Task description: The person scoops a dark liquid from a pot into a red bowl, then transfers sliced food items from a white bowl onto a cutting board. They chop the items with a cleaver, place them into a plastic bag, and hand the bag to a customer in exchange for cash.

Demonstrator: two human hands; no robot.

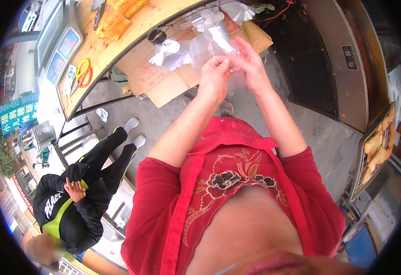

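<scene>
My left hand (pixel 214 77) has its thumb and forefinger pinched together on thin clear plastic, seemingly a plastic bag (pixel 237 78). My right hand (pixel 250 63), slightly blurred, touches the same plastic beside it with its fingers partly spread; whether it grips the film is hard to tell. Just beyond both hands hang bunches of clear plastic bags (pixel 200 44), and white plastic bags (pixel 169 53) lie to their left. Flattened cardboard (pixel 162 82) printed with red writing is under the bags.
A wooden tabletop (pixel 83 44) at upper left holds scissors (pixel 83 74), a digital scale (pixel 61 51), a knife (pixel 99 15) and golden flat bread (pixel 118 25). A person in black (pixel 73 196) stands at left with hands together. A metal cabinet (pixel 351 62) and a rack of baked goods (pixel 375 147) are at right.
</scene>
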